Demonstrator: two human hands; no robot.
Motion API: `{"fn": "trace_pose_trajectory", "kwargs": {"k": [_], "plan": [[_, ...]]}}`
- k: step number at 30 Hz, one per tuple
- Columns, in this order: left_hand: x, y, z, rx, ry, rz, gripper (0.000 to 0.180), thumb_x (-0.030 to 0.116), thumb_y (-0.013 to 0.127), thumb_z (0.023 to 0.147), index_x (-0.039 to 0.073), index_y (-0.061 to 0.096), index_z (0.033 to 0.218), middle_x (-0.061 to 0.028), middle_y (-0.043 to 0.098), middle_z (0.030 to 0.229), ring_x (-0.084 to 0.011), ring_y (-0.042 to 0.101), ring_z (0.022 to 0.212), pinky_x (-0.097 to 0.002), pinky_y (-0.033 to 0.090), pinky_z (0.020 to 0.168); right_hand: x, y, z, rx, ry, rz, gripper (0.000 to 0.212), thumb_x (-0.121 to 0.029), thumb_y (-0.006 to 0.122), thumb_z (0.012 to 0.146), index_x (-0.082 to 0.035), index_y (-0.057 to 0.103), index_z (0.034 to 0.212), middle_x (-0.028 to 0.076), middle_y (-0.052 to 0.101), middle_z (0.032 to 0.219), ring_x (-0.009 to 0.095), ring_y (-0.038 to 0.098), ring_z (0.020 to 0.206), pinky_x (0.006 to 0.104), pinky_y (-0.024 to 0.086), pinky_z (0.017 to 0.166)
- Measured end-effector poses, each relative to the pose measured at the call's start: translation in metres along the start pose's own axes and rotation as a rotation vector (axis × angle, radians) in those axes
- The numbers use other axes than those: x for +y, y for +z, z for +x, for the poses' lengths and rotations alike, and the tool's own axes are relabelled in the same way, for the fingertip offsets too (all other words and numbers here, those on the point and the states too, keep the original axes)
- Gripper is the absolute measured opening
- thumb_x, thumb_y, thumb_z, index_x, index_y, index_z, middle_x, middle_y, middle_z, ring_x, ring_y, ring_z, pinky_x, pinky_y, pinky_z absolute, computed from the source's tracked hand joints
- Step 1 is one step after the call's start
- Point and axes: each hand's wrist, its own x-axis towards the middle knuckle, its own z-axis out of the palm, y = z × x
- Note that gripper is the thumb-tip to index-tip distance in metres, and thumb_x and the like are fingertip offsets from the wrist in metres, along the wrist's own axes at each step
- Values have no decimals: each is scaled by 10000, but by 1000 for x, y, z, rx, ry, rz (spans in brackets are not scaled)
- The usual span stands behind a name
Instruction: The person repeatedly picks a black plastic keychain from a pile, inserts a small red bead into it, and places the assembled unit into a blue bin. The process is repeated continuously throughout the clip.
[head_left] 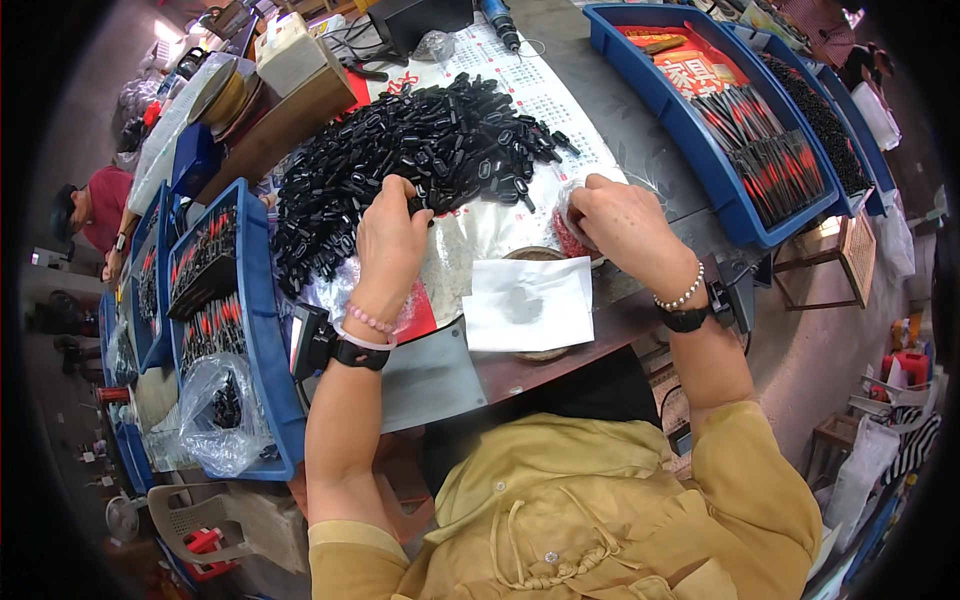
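Note:
A large heap of small black plastic pieces [430, 135] covers the far middle of the table. At its near edge my left hand [388, 245] is closed, thumb and fingers pinching one of these pieces, which is mostly hidden. My right hand [628, 222] is bent over a clear bag or tub of small red parts [572, 232]. Its fingers are pressed together at the rim, and what they hold is hidden. Between my hands a folded white paper [530, 310] lies over a round tan disc [540, 254].
Blue trays [735, 215] of black-and-red parts stand at right, and another blue tray [285, 420] with a clear plastic bag [222, 415] at left. A blue screwdriver [500, 22] lies at the back. Wire spools [225, 100] sit back left. A person [105, 205] is far left.

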Motion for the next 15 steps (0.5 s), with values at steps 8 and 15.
{"fn": "trace_pose_trajectory", "kwargs": {"k": [8,15], "plan": [[5,-25,-25,32,-189,-477,189,34,686,805,-2,561,942,-8,570,782,-82,566,659,-218,465,608,-1,7,2,37,22,-15,96,-94,554,811,-34,619,775,170,637,787,365,633,750,466,493,670],[22,-58,-77,-117,-339,-1083,266,-1,576,893,-71,571,1149,-87,626,949,-115,632,806,-232,537,722,-6,-6,-6,100,65,120,112,-107,546,825,2,527,839,212,614,801,422,600,764,489,471,682]]}}
